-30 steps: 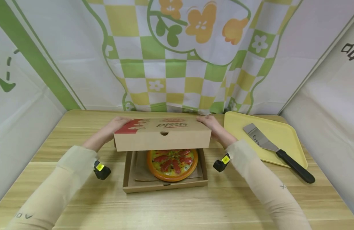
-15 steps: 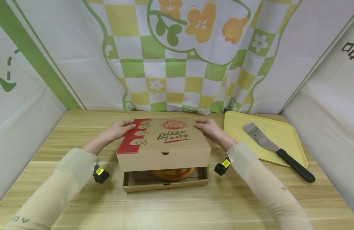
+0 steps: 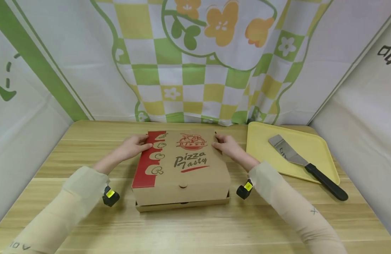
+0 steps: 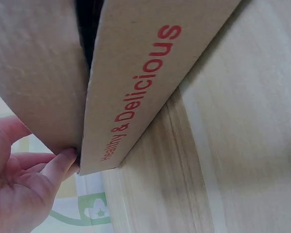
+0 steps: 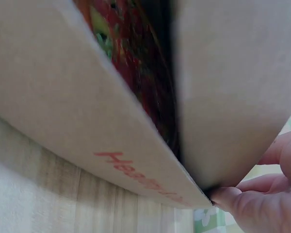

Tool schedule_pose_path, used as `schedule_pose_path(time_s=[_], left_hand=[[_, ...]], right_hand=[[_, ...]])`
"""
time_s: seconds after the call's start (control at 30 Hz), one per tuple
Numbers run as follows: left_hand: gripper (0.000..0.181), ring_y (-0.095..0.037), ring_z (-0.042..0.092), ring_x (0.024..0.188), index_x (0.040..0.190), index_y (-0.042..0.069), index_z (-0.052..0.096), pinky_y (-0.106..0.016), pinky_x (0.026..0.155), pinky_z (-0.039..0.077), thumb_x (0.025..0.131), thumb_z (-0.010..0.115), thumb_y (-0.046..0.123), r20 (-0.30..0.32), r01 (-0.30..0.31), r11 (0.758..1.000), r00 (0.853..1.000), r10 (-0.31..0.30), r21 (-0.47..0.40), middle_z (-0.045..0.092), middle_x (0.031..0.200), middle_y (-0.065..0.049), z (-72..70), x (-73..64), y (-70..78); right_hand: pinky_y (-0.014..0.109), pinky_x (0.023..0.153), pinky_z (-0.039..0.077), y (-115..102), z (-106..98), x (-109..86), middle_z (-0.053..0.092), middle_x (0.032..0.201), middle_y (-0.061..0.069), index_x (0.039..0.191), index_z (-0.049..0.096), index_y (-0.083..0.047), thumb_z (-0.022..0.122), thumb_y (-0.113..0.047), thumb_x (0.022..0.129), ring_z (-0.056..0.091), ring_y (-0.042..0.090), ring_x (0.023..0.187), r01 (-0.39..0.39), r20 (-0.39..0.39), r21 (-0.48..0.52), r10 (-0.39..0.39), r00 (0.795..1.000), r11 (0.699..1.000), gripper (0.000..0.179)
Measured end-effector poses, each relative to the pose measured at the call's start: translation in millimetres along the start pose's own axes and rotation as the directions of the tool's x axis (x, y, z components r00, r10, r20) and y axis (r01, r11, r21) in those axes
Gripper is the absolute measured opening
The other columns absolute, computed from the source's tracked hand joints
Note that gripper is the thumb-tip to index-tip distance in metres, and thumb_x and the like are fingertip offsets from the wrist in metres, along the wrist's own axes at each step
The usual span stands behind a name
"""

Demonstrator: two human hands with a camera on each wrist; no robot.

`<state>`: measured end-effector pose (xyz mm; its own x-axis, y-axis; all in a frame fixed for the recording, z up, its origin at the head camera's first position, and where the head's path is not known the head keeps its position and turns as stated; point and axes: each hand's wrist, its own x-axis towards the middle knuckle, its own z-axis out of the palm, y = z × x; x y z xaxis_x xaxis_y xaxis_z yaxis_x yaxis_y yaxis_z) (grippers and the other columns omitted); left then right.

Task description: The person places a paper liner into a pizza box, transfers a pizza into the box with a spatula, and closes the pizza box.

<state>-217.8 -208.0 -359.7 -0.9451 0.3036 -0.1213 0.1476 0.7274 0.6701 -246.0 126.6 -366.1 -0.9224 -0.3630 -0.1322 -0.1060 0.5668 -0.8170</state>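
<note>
A brown cardboard pizza box lid (image 3: 189, 162) with a red printed strip lies nearly down over its shallow base (image 3: 182, 207). The base's front edge still shows under the lid. My left hand (image 3: 131, 146) pinches the lid's left side near the back corner. Opposite it, my right hand (image 3: 228, 147) pinches the right side. Both wrist views show fingers at the edge of the lid's side flap (image 4: 43, 73), beside the base wall (image 4: 136, 92) lettered "Healthy & Delicious". Through a gap in the right wrist view, part of the pizza (image 5: 131, 58) is visible; from the head it is hidden.
To the right on the wooden table (image 3: 189, 233), a yellow tray (image 3: 259, 144) carries a spatula (image 3: 290, 153), whose black handle (image 3: 327, 183) sticks out past the tray's front edge. A patterned curtain (image 3: 193, 76) hangs behind the table.
The lid's front has swung down over the base, covering the pizza from the head view. Both hands have stayed on its sides near the back, shifting slightly lower.
</note>
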Motion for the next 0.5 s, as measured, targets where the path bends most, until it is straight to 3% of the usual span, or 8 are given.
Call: schedule_pose_path(time_s=[0.13, 0.4, 0.5], left_hand=[[0.057, -0.044, 0.035, 0.123, 0.132, -0.020, 0.025, -0.049, 0.099, 0.034, 0.095, 0.048, 0.017, 0.000, 0.000, 1.000, 1.000, 0.000, 0.013, 0.029, 0.134, -0.037, 2.0, -0.3, 1.0], [0.056, -0.044, 0.039, 0.120, 0.130, -0.020, 0.029, -0.050, 0.096, 0.038, 0.094, 0.048, 0.017, -0.020, -0.017, 0.993, 1.000, 0.019, 0.116, 0.035, 0.130, -0.037, 4.4, -3.0, 3.9], [0.055, -0.046, 0.038, 0.119, 0.129, -0.021, 0.030, -0.051, 0.095, 0.037, 0.094, 0.048, 0.017, -0.015, -0.026, 0.987, 0.999, 0.029, 0.159, 0.036, 0.129, -0.038, 5.1, -5.2, 5.3]], right_hand=[[0.040, 0.106, 0.026, 0, 1, -0.1, 0.029, 0.141, 0.024, 0.137, 0.029, 0.009, 0.050, -0.015, 0.093, 0.027, 0.032, 0.131, 0.000, -0.014, -0.079, -0.001, 1.000, 0.997, 0.054], [0.043, 0.100, 0.036, -3, 3, -9.1, 0.042, 0.131, 0.029, 0.131, 0.039, 0.011, 0.052, -0.017, 0.092, 0.040, 0.036, 0.122, 0.088, -0.016, -0.281, -0.096, 0.995, 0.956, 0.049], [0.036, 0.082, 0.046, -4, 5, -13.7, 0.058, 0.105, 0.027, 0.117, 0.053, 0.009, 0.052, -0.015, 0.092, 0.056, 0.031, 0.097, 0.130, -0.007, -0.312, -0.139, 0.990, 0.941, 0.035]])
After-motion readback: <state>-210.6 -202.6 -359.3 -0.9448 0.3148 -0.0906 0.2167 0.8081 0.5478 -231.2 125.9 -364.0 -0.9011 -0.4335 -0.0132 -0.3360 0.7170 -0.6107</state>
